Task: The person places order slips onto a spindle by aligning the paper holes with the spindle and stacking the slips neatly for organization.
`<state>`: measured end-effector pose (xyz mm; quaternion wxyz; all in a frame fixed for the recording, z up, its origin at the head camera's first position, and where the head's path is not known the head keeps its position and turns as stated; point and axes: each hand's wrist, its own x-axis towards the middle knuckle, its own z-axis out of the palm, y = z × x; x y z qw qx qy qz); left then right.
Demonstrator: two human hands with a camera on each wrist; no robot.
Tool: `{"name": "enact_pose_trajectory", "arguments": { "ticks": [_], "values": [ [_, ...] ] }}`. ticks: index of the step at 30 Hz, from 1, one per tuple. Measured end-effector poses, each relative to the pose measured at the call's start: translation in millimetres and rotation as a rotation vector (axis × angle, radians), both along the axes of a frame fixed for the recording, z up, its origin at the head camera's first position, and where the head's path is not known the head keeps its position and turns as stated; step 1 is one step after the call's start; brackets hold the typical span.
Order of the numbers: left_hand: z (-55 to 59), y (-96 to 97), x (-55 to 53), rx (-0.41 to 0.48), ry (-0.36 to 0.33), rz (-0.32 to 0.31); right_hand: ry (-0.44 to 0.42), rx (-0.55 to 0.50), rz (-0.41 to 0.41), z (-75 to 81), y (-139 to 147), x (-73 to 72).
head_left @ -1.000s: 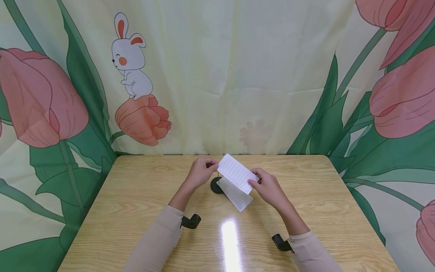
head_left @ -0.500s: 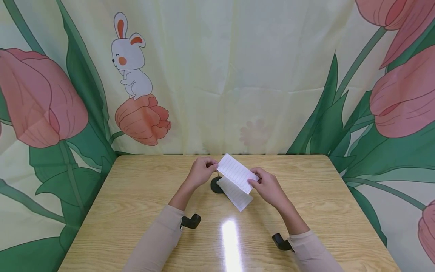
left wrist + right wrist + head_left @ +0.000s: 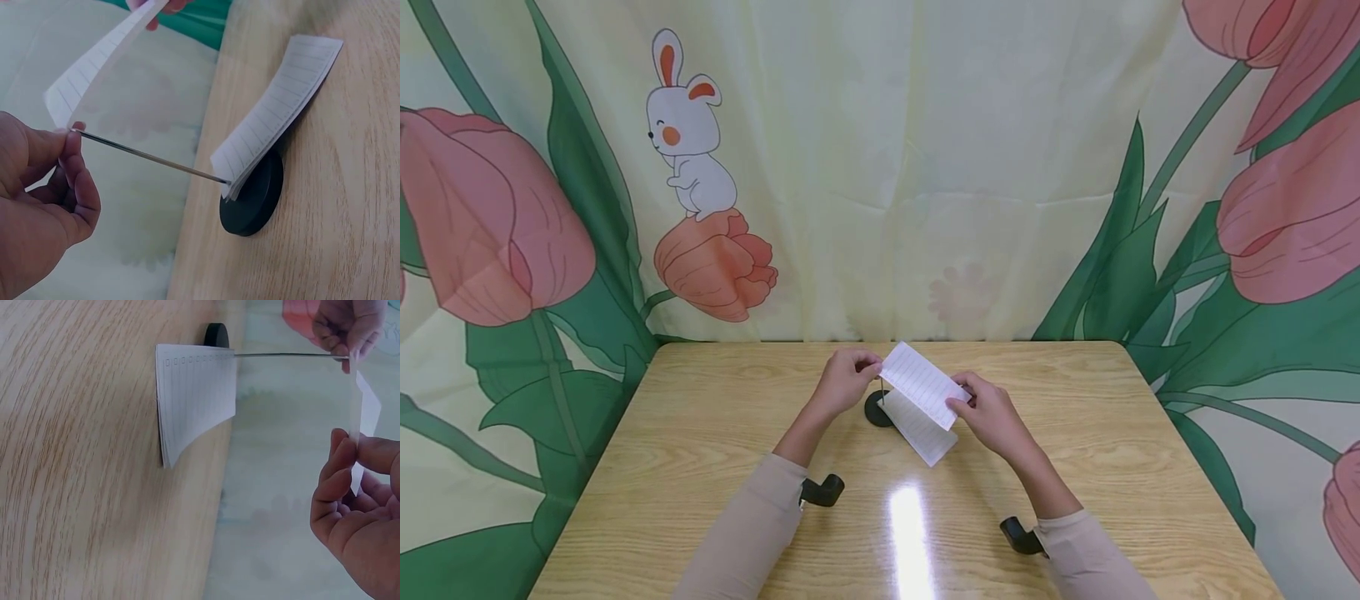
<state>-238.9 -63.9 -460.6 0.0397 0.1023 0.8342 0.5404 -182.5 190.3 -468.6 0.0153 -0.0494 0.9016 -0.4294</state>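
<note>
A paper spike stands on the table, its round black base point(image 3: 259, 200) under a thin upright metal rod point(image 3: 150, 157). Several lined paper slips point(image 3: 275, 106) are threaded on the rod and lie low at the base, stacked and slightly curved. Above them, one more lined slip point(image 3: 921, 379) is held at the rod's top. My left hand point(image 3: 846, 379) pinches its corner between thumb and finger, right at the rod's tip. The right hand point(image 3: 988, 408) grips the slip's opposite end, thumb on the upper face. In the right wrist view this slip point(image 3: 355, 406) shows nearly edge-on.
The wooden table point(image 3: 715, 400) extends around the spike on all sides. A patterned curtain point(image 3: 850, 167) with tulips and a rabbit hangs just behind its far edge. Black wrist-camera mounts point(image 3: 822, 490) jut inward from both sleeves, low over the tabletop.
</note>
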Motion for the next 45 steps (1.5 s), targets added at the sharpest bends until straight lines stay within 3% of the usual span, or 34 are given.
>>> {"name": "enact_pose_trajectory", "arguments": {
  "ticks": [7, 24, 38, 45],
  "values": [
    [-5.1, -0.2, -1.0, -0.022, 0.001, 0.009, -0.020, 0.006, -0.011, -3.7, -2.3, 0.2],
    [-23.3, -2.4, -4.6, -0.036, -0.002, -0.032, -0.040, 0.034, 0.002, -14.3, -5.1, 2.8],
    [-43.6, -1.5, -10.0, -0.078, 0.004, -0.032, 0.003, 0.123, 0.036, -33.6, -3.2, 0.2],
    [-54.3, 0.9, -11.6, -0.083, -0.017, -0.021, -0.063, 0.165, 0.024, -41.9, -4.6, -2.2]
  ]
}}
